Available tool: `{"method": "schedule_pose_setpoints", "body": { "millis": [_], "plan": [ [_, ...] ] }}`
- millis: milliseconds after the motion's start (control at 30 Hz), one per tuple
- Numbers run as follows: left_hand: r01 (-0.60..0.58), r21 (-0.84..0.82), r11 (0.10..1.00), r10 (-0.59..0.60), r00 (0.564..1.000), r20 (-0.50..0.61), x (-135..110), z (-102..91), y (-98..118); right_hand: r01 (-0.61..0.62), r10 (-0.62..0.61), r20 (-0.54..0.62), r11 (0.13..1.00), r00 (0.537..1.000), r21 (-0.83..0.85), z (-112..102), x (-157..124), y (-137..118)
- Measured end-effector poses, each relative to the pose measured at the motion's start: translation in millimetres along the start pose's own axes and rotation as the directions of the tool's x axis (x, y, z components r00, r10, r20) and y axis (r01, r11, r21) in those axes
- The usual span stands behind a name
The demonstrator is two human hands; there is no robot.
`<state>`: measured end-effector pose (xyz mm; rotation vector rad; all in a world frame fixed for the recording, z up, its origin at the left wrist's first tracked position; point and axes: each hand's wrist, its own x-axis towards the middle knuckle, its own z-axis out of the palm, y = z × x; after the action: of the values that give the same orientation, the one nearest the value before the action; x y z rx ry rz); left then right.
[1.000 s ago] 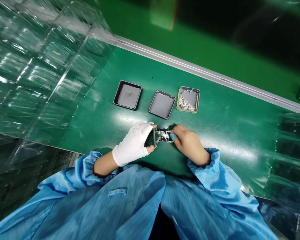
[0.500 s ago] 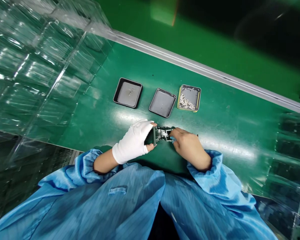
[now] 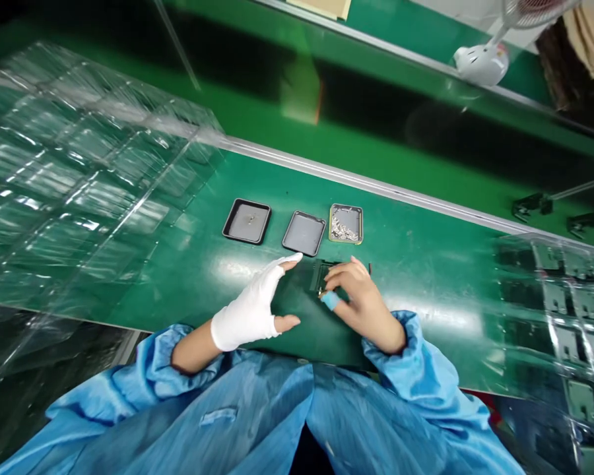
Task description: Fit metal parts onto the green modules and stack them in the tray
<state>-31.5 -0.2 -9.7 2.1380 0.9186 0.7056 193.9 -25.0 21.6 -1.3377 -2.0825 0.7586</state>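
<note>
Near the centre of the frame, grasping: fingertips and thumb of the bare right hand (image 3: 360, 297), closed at the right side of a dark green, roughly rectangular part (image 3: 317, 276), with a light blue cover (image 3: 330, 301) round the thumb. Just left of it, fingers spread and holding nothing: the left hand (image 3: 252, 307), in a white fabric glove (image 3: 247, 316) with bare thumb. Below both, shiny blue cloth sleeves (image 3: 430, 356) with gathered cuffs. Underneath, a glossy green tabletop (image 3: 426, 270). Above the hands, side by side: a square black tray with a grey bottom (image 3: 238, 227), a shallow grey tray (image 3: 304, 234), and a yellow-edged grey tray (image 3: 352, 216) with small silvery metal pieces (image 3: 342, 231). Towards the left edge, clear plastic compartment trays (image 3: 103, 178); at right, more clear compartments with dark green parts (image 3: 557, 297). In the upper right, a white fan (image 3: 481, 64).
</note>
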Motion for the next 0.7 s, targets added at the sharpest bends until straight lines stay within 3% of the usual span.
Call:
{"method": "schedule_pose_setpoints", "body": {
  "millis": [100, 200, 267, 333, 400, 467, 533, 700],
  "plan": [
    [0.003, 0.139, 0.990, -0.006, 1.000, 0.021, 7, 0.0, 1, 0.200, -0.187, 0.084, 0.963, 0.979, -0.179, 8, -3, -10],
    [-0.022, 0.207, 0.978, 0.013, 0.999, 0.043, 13, 6.0, 3, 0.313, -0.294, 0.153, 0.942, 0.943, -0.120, 2, 4, -6],
    [-0.059, 0.260, 0.964, 0.054, 0.998, 0.028, 15, 9.3, 4, 0.218, -0.211, 0.071, 0.968, 0.975, -0.125, -13, 21, 8],
    [-0.117, 0.328, 0.937, 0.120, 0.993, 0.011, 14, 10.2, 6, -0.014, -0.014, -0.105, 0.965, 0.994, -0.260, -30, 45, 30],
    [-0.166, 0.388, 0.907, 0.180, 0.984, 0.001, 12, 9.3, 8, -0.211, 0.143, -0.178, 0.860, 0.974, -0.465, -43, 71, 52],
    [-0.186, 0.423, 0.887, 0.208, 0.978, -0.006, 10, 8.0, 9, -0.255, 0.226, -0.127, 0.738, 0.966, -0.625, -45, 92, 70],
    [-0.185, 0.439, 0.879, 0.207, 0.978, -0.001, 8, 7.2, 11, -0.244, 0.253, -0.091, 0.678, 0.963, -0.693, -39, 104, 80],
    [-0.144, 0.356, 0.923, 0.143, 0.989, 0.030, 6, 3.6, 10, -0.262, 0.243, -0.127, 0.677, 0.962, -0.688, -26, 107, 81]
  ]
}}
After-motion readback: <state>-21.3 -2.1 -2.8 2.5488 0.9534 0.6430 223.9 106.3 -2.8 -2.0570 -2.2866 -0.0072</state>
